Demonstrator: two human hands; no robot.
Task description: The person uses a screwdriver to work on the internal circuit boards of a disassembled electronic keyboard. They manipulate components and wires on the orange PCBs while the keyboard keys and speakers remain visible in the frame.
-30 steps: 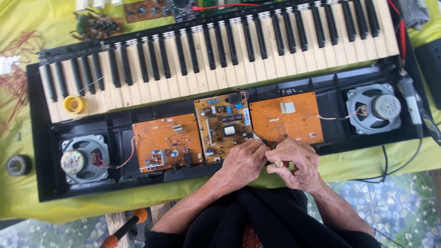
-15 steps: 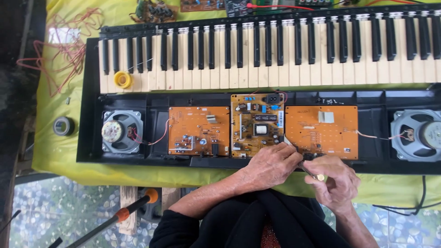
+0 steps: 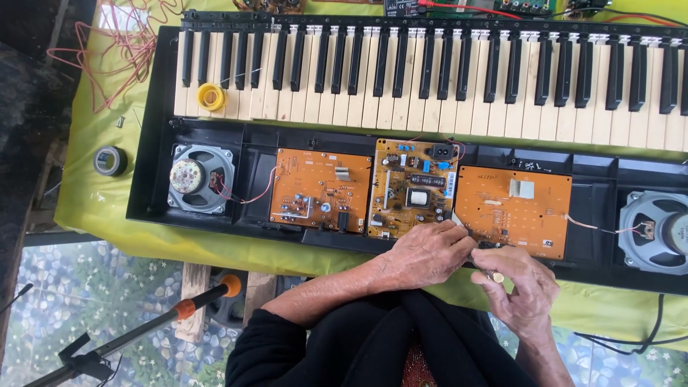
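Working at the near edge of the right orange circuit board (image 3: 513, 209) in the opened keyboard (image 3: 401, 179), our left hand (image 3: 428, 252) pinches something small; our right hand (image 3: 517, 287) grips a brass-tipped tool; steady placement seems next.

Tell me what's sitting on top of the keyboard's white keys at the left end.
A small yellow ring-shaped spool lies on the white keys near the left end, with a thin wire trailing from it. Whatever is under the spool is covered.
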